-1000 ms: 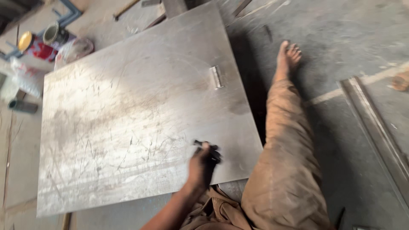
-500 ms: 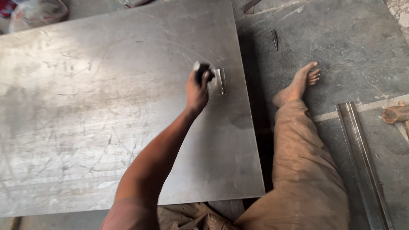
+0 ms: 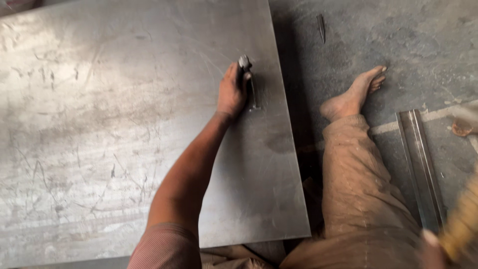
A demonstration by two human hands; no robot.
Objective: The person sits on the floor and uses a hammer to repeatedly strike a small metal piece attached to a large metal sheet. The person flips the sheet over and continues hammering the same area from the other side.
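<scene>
A large scratched steel sheet [image 3: 99, 124] lies flat on the concrete floor. My left hand [image 3: 233, 92] reaches across it and is closed on a small dark tool [image 3: 244, 62], pressing it beside a small metal strip [image 3: 255, 97] that lies on the sheet near its right edge. My right hand [image 3: 432, 249] is blurred at the bottom right corner and grips a yellowish wooden handle [image 3: 463, 224]. The head of that handle is out of view.
My bent leg in tan trousers and bare foot [image 3: 351, 97] rest on the floor right of the sheet. A long metal channel [image 3: 420, 164] lies further right. A dark spike [image 3: 321, 27] lies on the floor at the top.
My left hand moved with the dark tool from the sheet's near edge up to the small metal strip. The view came closer, and my right hand with the handle entered at bottom right.
</scene>
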